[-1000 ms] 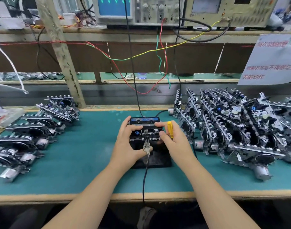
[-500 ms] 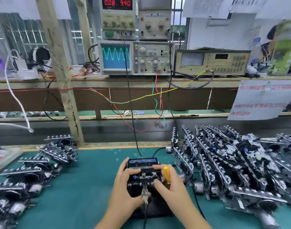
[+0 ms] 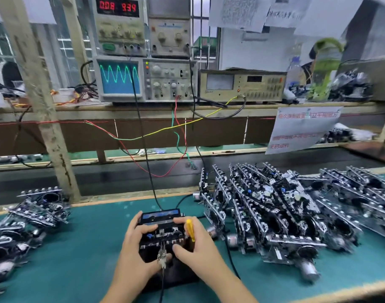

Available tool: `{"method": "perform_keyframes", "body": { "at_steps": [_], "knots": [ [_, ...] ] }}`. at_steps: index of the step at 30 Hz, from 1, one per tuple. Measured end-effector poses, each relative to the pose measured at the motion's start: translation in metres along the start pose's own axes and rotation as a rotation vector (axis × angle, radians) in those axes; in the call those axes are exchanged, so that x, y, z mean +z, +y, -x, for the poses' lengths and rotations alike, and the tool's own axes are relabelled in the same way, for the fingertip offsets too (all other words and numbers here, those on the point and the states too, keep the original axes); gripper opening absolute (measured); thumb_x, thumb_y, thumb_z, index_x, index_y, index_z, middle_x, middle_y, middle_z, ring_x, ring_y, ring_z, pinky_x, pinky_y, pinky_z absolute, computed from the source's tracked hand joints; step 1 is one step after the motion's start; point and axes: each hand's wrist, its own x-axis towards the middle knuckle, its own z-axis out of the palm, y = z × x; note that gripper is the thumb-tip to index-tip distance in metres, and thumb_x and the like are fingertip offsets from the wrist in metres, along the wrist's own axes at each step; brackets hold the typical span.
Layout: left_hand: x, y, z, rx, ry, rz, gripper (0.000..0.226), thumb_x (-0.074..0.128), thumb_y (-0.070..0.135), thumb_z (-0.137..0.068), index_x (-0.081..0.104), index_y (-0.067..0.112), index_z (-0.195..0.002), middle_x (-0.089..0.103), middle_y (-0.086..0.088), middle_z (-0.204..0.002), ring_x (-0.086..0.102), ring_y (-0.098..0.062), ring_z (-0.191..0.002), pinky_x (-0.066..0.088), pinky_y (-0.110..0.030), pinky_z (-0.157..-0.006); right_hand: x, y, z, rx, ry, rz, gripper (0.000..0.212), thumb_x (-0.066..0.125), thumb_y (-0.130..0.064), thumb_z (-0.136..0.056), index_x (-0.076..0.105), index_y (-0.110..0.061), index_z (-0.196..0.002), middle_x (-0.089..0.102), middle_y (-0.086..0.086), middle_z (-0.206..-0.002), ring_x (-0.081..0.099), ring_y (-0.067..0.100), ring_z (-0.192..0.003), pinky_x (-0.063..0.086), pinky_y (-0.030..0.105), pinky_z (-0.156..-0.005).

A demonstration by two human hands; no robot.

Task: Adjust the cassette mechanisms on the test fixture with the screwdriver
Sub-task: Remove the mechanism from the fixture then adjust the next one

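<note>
A black cassette mechanism sits on the dark test fixture on the green bench, low in the middle of the head view. My left hand grips its left side, thumb by a metal clip on a black lead. My right hand holds the right side and has a yellow-handled screwdriver tucked under its fingers. The screwdriver's tip is hidden.
Many cassette mechanisms are stacked at right and more lie at left. On the shelf behind stand an oscilloscope with a green wave, a power supply and a meter. Coloured wires hang down to the fixture. A wooden post stands left.
The camera has tilted upward, so the instruments and shelf have come into sight and the hands sit lower in frame. Both hands stay on the mechanism in much the same grip.
</note>
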Motion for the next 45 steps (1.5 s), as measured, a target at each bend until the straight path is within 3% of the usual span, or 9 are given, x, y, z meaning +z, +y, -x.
{"method": "perform_keyframes", "body": {
  "at_steps": [5,11,18,25,33,36,39,43,45],
  "knots": [
    [-0.001,0.0,-0.001,-0.009,-0.013,-0.002,0.079,0.097,0.015,-0.058,0.057,0.056,-0.112,0.027,0.03,-0.156,0.029,0.025,-0.131,0.036,-0.03,-0.103,0.002,0.004,-0.002,0.012,0.006,0.017,0.048,0.069,-0.03,-0.086,0.049,-0.049,-0.125,0.057,-0.032,-0.119,0.053,-0.009,-0.113,0.043,0.011,-0.09],
    [-0.001,0.001,-0.001,-0.02,-0.022,0.009,0.078,0.097,0.016,-0.057,0.057,0.055,-0.112,0.026,0.038,-0.153,0.03,0.026,-0.131,0.036,-0.03,-0.102,0.003,0.009,-0.005,0.008,0.014,0.046,0.048,0.067,-0.03,-0.085,0.048,-0.048,-0.126,0.058,-0.025,-0.123,0.055,-0.002,-0.116,0.048,0.029,-0.101],
    [0.001,0.006,0.0,-0.02,-0.016,0.034,0.078,0.096,0.01,-0.056,0.058,0.057,-0.106,0.029,0.028,-0.156,0.033,0.025,-0.129,0.037,-0.033,-0.103,0.004,0.007,-0.004,0.002,0.009,0.054,0.049,0.065,-0.04,-0.079,0.046,-0.055,-0.122,0.046,-0.042,-0.1,0.05,-0.009,-0.099,0.041,0.013,-0.079],
    [-0.001,0.01,0.001,-0.055,-0.016,-0.003,0.076,0.096,0.02,-0.058,0.056,0.057,-0.11,0.027,0.035,-0.155,0.031,0.026,-0.129,0.037,-0.033,-0.102,0.005,0.007,-0.004,0.008,0.033,0.063,0.048,0.069,-0.035,-0.082,0.047,-0.053,-0.121,0.048,-0.04,-0.11,0.048,-0.01,-0.111,0.041,0.012,-0.083],
    [-0.012,0.007,0.0,-0.025,-0.094,-0.074,0.078,0.093,0.015,-0.066,0.053,0.062,-0.113,0.02,0.036,-0.157,0.026,0.026,-0.132,0.035,-0.032,-0.106,0.007,0.007,-0.005,-0.002,0.06,0.075,0.045,0.069,-0.031,-0.086,0.049,-0.049,-0.121,0.052,-0.034,-0.118,0.048,-0.009,-0.113,0.042,0.013,-0.086],
    [-0.025,0.006,-0.001,0.013,-0.175,-0.109,0.069,0.088,0.03,-0.071,0.051,0.063,-0.119,0.015,0.036,-0.159,0.024,0.014,-0.143,0.035,-0.032,-0.109,0.008,0.008,-0.005,-0.003,0.06,0.082,0.044,0.07,-0.032,-0.086,0.049,-0.05,-0.121,0.052,-0.032,-0.115,0.047,-0.008,-0.113,0.042,0.013,-0.087],
    [-0.037,0.006,-0.004,0.051,-0.245,-0.123,0.058,0.064,0.051,-0.071,0.049,0.063,-0.126,0.01,0.035,-0.16,0.017,0.013,-0.146,0.032,-0.033,-0.11,0.008,0.008,-0.006,-0.012,0.066,0.094,0.043,0.068,-0.035,-0.084,0.049,-0.049,-0.12,0.05,-0.033,-0.112,0.048,-0.006,-0.111,0.041,0.014,-0.085],
    [-0.038,0.011,-0.008,0.017,-0.231,-0.152,0.045,0.056,0.067,-0.081,0.048,0.063,-0.125,0.01,0.042,-0.156,0.018,0.018,-0.142,0.03,-0.027,-0.109,0.008,0.004,-0.011,0.008,0.08,0.087,0.039,0.07,-0.033,-0.081,0.052,-0.045,-0.113,0.057,-0.017,-0.105,0.054,0.002,-0.101,0.049,0.025,-0.088],
    [-0.035,0.015,-0.012,-0.026,-0.186,-0.191,0.045,0.047,0.077,-0.079,0.054,0.059,-0.119,0.016,0.041,-0.155,0.022,0.015,-0.143,0.031,-0.029,-0.107,0.006,0.001,-0.01,0.013,0.049,0.11,0.043,0.068,-0.032,-0.082,0.049,-0.046,-0.117,0.056,-0.021,-0.106,0.056,0.002,-0.103,0.051,0.029,-0.09]
  ]
}}
